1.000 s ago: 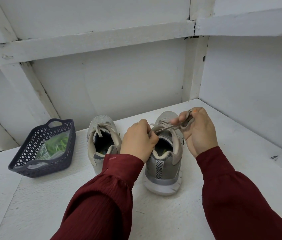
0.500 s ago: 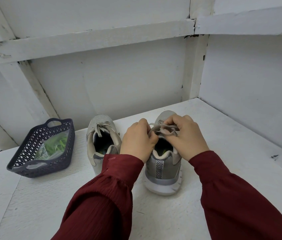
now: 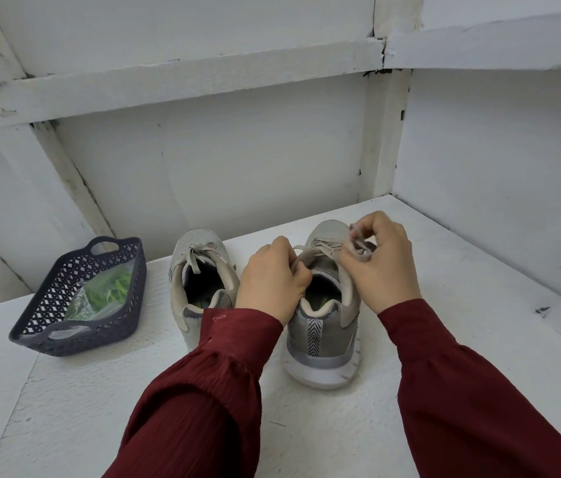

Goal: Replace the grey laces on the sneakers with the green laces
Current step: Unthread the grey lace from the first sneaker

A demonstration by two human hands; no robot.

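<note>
Since half a second ago the right hand (image 3: pixel 382 267) has risen off the right sneaker (image 3: pixel 320 339), drawing a loop of grey lace (image 3: pixel 358 248) up toward that sneaker's right side; its fingertips pinch the loop. The left hand (image 3: pixel 268 281) curls round another strand at the sneaker's left collar. This sneaker sits directly under both hands, long axis running away from the person, toe to the wall. The green laces (image 3: pixel 110 288) lie bagged in the basket (image 3: pixel 75 339) well to its left, beyond the left sneaker (image 3: pixel 199 270).
</note>
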